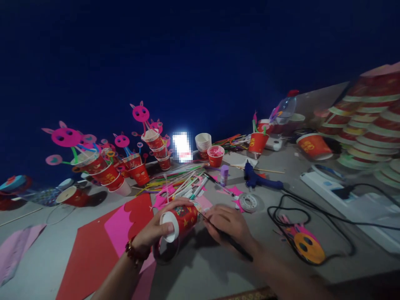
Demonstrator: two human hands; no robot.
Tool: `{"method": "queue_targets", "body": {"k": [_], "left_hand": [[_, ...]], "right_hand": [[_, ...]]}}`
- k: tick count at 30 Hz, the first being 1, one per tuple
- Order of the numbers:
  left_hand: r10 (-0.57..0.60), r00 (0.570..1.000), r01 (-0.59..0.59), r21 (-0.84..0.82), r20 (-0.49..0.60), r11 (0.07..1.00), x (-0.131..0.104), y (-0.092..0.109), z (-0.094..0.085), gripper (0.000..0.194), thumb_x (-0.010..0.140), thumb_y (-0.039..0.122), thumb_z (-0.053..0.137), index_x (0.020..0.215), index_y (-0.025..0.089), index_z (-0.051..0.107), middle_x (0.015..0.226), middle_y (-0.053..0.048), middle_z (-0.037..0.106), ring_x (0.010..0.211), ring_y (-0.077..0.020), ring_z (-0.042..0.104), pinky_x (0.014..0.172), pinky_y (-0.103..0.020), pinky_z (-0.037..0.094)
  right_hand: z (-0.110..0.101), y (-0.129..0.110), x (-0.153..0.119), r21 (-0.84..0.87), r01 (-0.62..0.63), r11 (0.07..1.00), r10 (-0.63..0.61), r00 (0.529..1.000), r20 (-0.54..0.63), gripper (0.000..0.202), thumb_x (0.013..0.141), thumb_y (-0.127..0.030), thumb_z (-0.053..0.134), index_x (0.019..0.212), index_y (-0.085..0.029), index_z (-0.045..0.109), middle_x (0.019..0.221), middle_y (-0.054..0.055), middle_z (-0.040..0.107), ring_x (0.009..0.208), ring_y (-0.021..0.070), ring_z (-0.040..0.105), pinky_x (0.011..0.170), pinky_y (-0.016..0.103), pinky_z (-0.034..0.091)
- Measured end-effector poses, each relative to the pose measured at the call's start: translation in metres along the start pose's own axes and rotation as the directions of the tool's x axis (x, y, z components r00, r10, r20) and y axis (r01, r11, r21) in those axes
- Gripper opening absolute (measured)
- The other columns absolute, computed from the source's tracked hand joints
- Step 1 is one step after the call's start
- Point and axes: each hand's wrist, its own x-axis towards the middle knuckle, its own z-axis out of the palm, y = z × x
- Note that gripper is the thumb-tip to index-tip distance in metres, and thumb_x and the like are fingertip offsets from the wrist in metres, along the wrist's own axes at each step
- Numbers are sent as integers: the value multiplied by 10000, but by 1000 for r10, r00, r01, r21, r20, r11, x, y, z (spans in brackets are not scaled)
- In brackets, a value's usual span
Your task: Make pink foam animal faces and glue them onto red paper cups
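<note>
A red paper cup (186, 217) with yellow stars lies on its side in my left hand (156, 227), its white rim facing left and the thumb on that rim. A bracelet circles the left wrist. My right hand (229, 225) is closed around a slim dark tool (233, 241), whose thin tip meets the cup's right end. What kind of tool it is cannot be made out. Below the cup, a clear round ring and its shadow show on the table. Red paper (90, 246) and pink paper (118, 227) lie to the left.
Decorated cup figures (104, 173) stand at the back left. Pipe cleaners (175, 179), a tape roll (248, 201), a blue glue gun (261, 180) and a purple glue stick (224, 175) lie beyond my hands. At right are black cable, a power strip (328, 196) and stacked cups (368, 121).
</note>
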Motion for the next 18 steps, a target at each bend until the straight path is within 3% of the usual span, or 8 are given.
{"method": "queue_targets", "body": {"k": [3,6,9,12,14,18], "left_hand": [[-45,998,48,-68,45,997,0,-1,0,759,703,594,740,1344,225,573,1324,-142,625,1175,-386,603,985,-481,477],[-70,995,74,-67,66,995,2,-2,-2,755,722,611,712,1357,231,559,1309,-145,633,1110,-375,642,921,-465,511],[-19,999,18,32,48,999,3,-1,-3,717,728,633,696,1318,238,602,1387,-144,573,1196,-407,579,985,-508,464],[72,997,-68,149,-21,986,5,-2,-2,702,723,659,689,1277,231,646,1386,-135,570,1355,-433,413,1117,-539,322],[122,990,-109,167,-67,980,6,-6,-1,733,704,676,696,1276,220,646,1391,-141,558,1403,-441,331,1150,-542,266],[234,968,-223,116,-86,968,7,-17,5,722,673,684,719,1215,210,670,1425,-148,507,1397,-436,328,1139,-535,289]], "right_hand": [[0,-1,-1,60,-16,998,16,1000,1,281,951,-135,483,693,-232,536,685,12,664,646,150,612,607,267,466],[-2,-3,-2,149,-199,969,195,980,44,327,980,-226,470,658,-227,525,640,-8,590,613,148,564,597,273,439],[-3,-6,-4,214,-428,878,423,903,67,389,999,-325,461,624,-226,493,603,-34,481,566,138,481,549,269,387],[-2,-8,-5,329,-573,750,581,809,84,411,991,-397,476,617,-226,469,594,-44,416,556,131,432,508,259,353],[0,-9,-4,404,-619,674,635,765,113,393,971,-438,504,639,-229,500,599,-37,455,573,141,461,514,259,379],[3,-12,0,559,-642,524,680,711,179,377,930,-499,552,671,-227,582,594,-12,586,573,161,554,526,268,450]]}}
